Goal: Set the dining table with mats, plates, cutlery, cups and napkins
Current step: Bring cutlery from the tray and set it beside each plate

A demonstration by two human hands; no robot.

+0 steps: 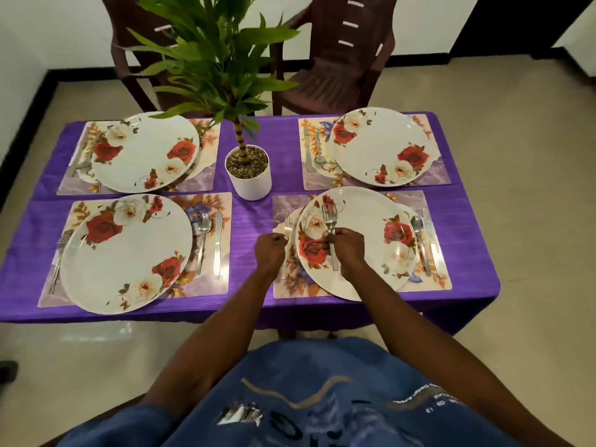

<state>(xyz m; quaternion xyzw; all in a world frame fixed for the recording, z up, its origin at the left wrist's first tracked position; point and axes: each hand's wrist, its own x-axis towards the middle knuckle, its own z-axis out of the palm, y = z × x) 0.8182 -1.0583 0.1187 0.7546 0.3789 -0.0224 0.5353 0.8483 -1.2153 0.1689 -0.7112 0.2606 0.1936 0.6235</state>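
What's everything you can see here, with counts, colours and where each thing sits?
Tablecloth: one, purple, covering table.
Placemats: four, floral, one per setting.
Plates: four, white with roses, one on each mat.
Forks: two in right hand over near-right plate, one under left hand, one left of near-left plate.
Spoons: silver, right of both near plates.
Knives: silver, outside those spoons.
Potted plant: one, white pot, centre.
Chairs: two, brown, far side.
Left hand: grips fork.
Right hand: grips forks.

I see a purple tablecloth (254, 217), white plates (380, 146) patterned with red and cream roses, mats (432, 175) in lilac marble with orange leaves, a white pot (251, 185), green leaves (219, 53), and my blue shirt (322, 398).
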